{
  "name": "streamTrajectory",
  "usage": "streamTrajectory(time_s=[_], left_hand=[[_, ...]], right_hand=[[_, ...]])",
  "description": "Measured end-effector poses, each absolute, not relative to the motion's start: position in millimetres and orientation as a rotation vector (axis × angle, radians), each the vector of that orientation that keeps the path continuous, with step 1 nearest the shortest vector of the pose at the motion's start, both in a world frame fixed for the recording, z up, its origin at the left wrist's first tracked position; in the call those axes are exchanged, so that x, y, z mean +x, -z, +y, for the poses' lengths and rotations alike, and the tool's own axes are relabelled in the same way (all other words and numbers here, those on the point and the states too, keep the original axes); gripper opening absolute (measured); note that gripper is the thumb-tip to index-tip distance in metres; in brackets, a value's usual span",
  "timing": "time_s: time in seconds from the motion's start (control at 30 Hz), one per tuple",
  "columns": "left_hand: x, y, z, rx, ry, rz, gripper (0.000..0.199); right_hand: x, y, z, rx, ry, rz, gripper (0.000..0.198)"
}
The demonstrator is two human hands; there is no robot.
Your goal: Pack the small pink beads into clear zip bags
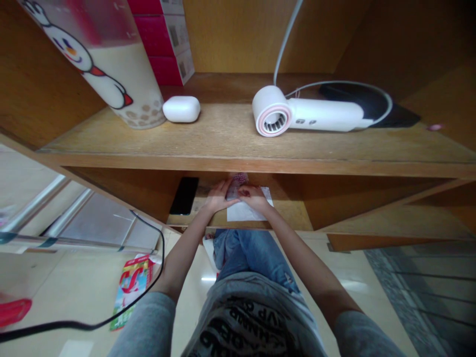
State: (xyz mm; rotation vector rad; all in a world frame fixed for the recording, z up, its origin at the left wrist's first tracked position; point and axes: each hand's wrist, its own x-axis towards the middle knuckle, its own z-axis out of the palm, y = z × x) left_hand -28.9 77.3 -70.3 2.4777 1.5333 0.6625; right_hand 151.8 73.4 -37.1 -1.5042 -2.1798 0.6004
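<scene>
My left hand [219, 197] lies flat on the lower shelf, its fingers stretched forward along the left edge of a clear, pink-patterned sheet or bag [233, 188]. Its thumb points toward my other hand. My right hand [255, 197] is curled over the right side of that pink-patterned item; what its fingers hold, if anything, is hidden. Under my right hand lies a sheet of white paper [243, 213], reaching toward the shelf's front edge. A black phone [185, 196] rests to the left of my left hand.
The upper shelf [223, 144] overhangs my hands. On it stand a milk tea cup [130, 74], pink boxes [159, 44], a white earbud case [181, 109] and a white handheld fan [320, 114] with its cable. A black cable [162, 248] hangs at the left.
</scene>
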Motion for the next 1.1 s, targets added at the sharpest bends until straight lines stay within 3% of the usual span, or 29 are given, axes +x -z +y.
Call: streamTrajectory(time_s=[0.17,0.37,0.63,0.8,0.93,1.0,1.1], left_hand=[[-28.2,68.3,75.9,2.457,-0.694,1.527,0.087],[-27.3,61.0,72.0,2.462,-0.690,1.524,0.083],[-27.6,50.1,68.3,2.421,-0.776,1.493,0.049],[-10.2,41.6,59.0,2.030,-1.196,1.436,0.031],[1.8,41.7,51.9,1.683,-1.182,1.261,0.026],[4.4,42.8,49.7,1.542,-1.168,1.211,0.027],[7.5,41.0,46.6,1.366,-1.193,1.132,0.030]], right_hand=[[162.5,-7.4,66.2,-1.504,-0.263,-2.321,0.021],[177.0,-39.0,59.9,-1.385,-0.174,-2.331,0.025],[187.6,-35.2,49.6,-1.431,-0.451,-2.093,0.023],[189.7,-17.1,39.8,-1.334,-0.644,-2.003,0.023],[189.4,-5.9,38.1,-1.286,-0.785,-1.886,0.022],[186.9,-0.5,37.1,-1.261,-0.865,-1.745,0.027],[178.9,9.2,31.6,-1.184,-1.057,-1.411,0.055]])
